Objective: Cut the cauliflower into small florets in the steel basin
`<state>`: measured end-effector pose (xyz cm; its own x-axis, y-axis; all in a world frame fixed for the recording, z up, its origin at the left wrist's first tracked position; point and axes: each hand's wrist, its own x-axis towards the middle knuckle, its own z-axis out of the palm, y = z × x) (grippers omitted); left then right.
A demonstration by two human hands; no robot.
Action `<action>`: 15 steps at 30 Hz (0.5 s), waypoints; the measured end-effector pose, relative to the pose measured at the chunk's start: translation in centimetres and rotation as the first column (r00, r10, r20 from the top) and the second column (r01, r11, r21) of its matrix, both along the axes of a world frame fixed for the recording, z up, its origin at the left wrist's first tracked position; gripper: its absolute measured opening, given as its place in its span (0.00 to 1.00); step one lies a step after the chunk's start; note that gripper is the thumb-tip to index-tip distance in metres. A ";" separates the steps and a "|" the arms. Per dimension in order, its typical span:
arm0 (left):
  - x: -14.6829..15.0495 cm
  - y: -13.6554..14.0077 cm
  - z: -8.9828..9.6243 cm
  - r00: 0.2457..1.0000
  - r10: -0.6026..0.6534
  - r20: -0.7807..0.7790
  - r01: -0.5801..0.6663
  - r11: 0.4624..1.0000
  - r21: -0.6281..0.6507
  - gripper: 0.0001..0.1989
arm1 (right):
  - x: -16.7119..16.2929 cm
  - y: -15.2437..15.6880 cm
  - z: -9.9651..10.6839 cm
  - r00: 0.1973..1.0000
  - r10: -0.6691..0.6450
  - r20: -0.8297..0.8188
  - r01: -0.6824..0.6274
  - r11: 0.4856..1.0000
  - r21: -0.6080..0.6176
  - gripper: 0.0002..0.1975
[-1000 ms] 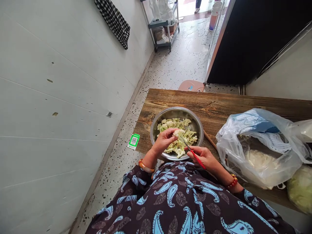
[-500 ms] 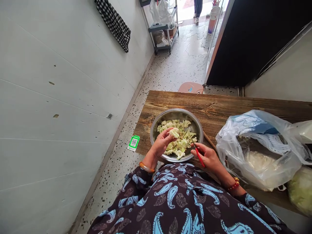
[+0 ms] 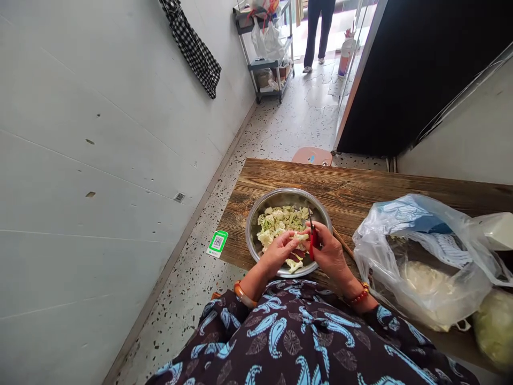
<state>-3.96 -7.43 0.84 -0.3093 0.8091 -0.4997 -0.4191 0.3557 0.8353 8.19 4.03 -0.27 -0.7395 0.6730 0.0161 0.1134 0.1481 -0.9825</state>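
Note:
My left hand pinches a pale cauliflower floret over the steel bowl. My right hand is wrapped around red-handled scissors, whose dark blades point up and away from me. The fingertips of both hands meet at the floret, and the right fingers partly hide it. Below them, many cut cauliflower pieces cover much of the bowl's bottom. The bowl stands on a wooden table, close to my body.
A clear plastic bag with pale contents lies right of the bowl, beside a wrapped greenish bundle. Sticks rest by the bowl. A green QR card sits at the table's left edge. Beyond are a cart and a standing person.
My right hand has moved left and up with the scissors, meeting my left hand at the floret. The left hand has come slightly lower. The person in the doorway has come closer.

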 end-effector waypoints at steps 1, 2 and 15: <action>0.0 -0.1 0.0 0.999 -0.011 -0.052 0.010 1.000 -0.003 0.26 | 0.0 0.0 0.0 1.000 0.004 0.003 -0.004 1.000 -0.006 0.22; -0.1 -0.1 0.1 0.992 -0.009 -0.124 0.009 1.000 -0.002 0.25 | 0.1 -0.1 0.0 1.000 0.008 0.009 -0.008 1.000 -0.008 0.21; -0.3 0.0 -0.1 0.750 0.003 -0.662 0.085 0.991 0.101 0.07 | 0.6 -0.9 -0.5 0.998 0.018 -0.059 -0.029 0.980 -0.196 0.23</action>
